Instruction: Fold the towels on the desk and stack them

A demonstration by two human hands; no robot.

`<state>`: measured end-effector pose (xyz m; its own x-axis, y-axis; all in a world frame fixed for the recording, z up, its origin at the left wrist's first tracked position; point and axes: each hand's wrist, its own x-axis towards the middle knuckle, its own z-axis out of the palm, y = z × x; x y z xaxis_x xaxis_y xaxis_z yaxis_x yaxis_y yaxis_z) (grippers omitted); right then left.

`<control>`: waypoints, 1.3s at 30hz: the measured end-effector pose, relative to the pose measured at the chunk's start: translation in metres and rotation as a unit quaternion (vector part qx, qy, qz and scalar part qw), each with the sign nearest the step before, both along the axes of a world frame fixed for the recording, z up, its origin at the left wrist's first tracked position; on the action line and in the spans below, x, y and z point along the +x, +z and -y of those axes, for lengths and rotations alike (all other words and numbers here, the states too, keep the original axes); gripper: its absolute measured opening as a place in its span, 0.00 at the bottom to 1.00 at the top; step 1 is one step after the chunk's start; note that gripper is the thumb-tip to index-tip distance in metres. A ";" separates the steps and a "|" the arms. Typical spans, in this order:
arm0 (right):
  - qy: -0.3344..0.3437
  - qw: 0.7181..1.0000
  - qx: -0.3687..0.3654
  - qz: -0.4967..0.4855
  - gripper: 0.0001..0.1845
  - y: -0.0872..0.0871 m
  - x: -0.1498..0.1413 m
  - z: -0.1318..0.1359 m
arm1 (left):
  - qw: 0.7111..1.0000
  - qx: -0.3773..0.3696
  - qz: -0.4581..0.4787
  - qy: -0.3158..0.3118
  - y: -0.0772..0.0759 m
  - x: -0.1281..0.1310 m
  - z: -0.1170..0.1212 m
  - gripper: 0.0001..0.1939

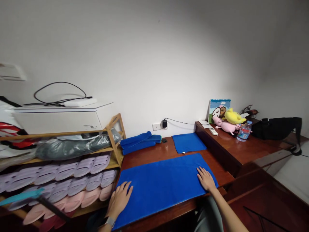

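Observation:
A blue towel lies spread flat across the dark red wooden desk. My left hand rests on its left end, fingers stretched out. Over on the right end, my right hand lies flat with the fingers extended. Neither hand grips anything. Behind the spread towel, a smaller folded blue towel with a white tag sits near the raised side of the desk. Several rolled or folded blue towels are piled at the back left against the wall.
To the left stands a wooden rack with several slippers and a white box on top. On the raised right surface are a water bottle, a pink plush toy, a remote and a black bag. A plugged-in charger trails a cable.

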<state>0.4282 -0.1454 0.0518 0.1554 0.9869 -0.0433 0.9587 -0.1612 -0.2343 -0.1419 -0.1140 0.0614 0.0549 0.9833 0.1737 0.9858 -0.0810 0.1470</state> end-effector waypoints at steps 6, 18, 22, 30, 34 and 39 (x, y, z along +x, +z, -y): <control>0.010 0.996 0.080 -0.029 0.34 0.011 -0.024 -0.033 | 0.999 0.006 -0.031 -0.019 0.019 0.003 -0.055 0.31; 0.064 0.998 0.002 -0.016 0.35 0.004 -0.058 -0.122 | 0.999 -0.016 -0.044 -0.004 -0.053 -0.035 -0.101 0.38; -0.041 0.998 -0.037 0.018 0.37 0.000 0.009 -0.114 | 0.999 -0.019 -0.045 -0.002 -0.051 -0.030 -0.099 0.40; -0.148 0.987 -0.044 0.048 0.39 0.011 0.026 -0.106 | 0.999 0.003 -0.035 -0.004 -0.039 -0.019 -0.087 0.37; 0.015 0.996 0.081 0.035 0.38 0.025 -0.096 -0.115 | 0.999 0.007 -0.049 0.003 -0.035 -0.014 -0.083 0.36; 0.264 0.960 0.072 -0.061 0.35 0.017 -0.247 -0.122 | 0.999 0.008 -0.043 0.005 -0.029 -0.009 -0.079 0.35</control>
<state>0.1809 -0.0234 0.0684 -0.3661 0.9236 0.1140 0.8613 0.3827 -0.3341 -0.1507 -0.0351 0.0327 0.0597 0.9812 0.1836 0.9955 -0.0720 0.0613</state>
